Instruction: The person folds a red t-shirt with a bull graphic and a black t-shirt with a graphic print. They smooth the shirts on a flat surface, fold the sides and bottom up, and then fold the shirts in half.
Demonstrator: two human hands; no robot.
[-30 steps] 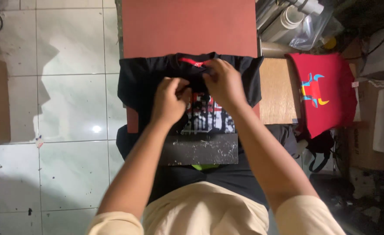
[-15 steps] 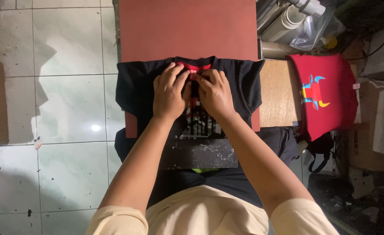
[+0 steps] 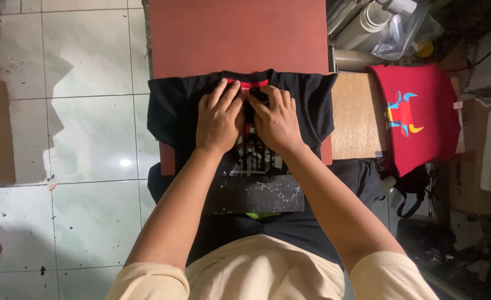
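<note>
I see my left hand and right hand spread flat — side by side — pressing the black cotton T-shirt just below its red-lined collar.

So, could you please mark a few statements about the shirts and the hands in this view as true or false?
1. Both hands lie flat on the black T-shirt near its collar. True: left hand, right hand.
2. The black T-shirt is spread over a blue board. False: the board is reddish-brown.
3. A red T-shirt with a coloured print lies to the right. True.
4. The right hand holds a pair of scissors. False: it holds nothing and presses on the fabric.
5. The floor is carpeted. False: it is pale glossy tile.
</note>
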